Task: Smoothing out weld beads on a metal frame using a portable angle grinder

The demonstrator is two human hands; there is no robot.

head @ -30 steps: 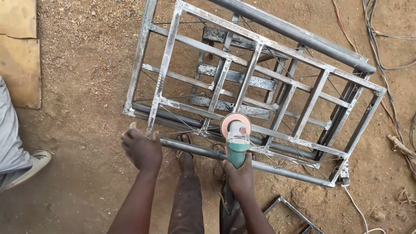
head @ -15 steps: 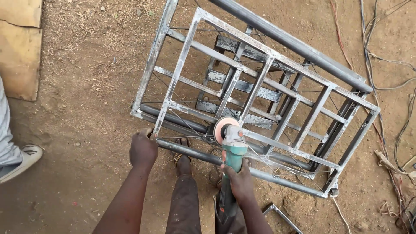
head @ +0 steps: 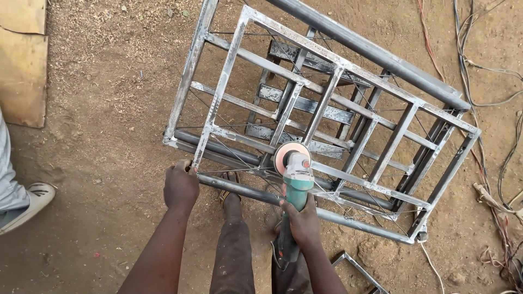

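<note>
Head view, looking down on bare dirt; right hand (head: 304, 222) wrapped tight round the body of a green grinder (head: 294, 191), fingers closed on it, disc (head: 289, 155) set on a flat bar of the frame (head: 332, 117) near its front edge; left hand (head: 181, 187) curled over the near tube (head: 245, 190) at the frame's front left corner, fingers folded round it, seemingly bracing the work. Frame of grey steel tilted up off the ground, a thick pipe (head: 381, 54) along its far side, thin wires crossing the openings. Step in hand, by the look of it: dressing a joint on the front bar, disc at or just touching the metal; no sparks visible, so hard to tell whether cutting. Next move likely calls for steady pressure, the disc kept off the thin wires beside it, the left hand held firm and well away from the wheel. No packages, labels or signs in sight; only a tan board (head: 22, 60) flat at the upper left, cables (head: 490, 65) trailing at the right, and another person's pale shoe (head: 30, 202) at the left edge.
</note>
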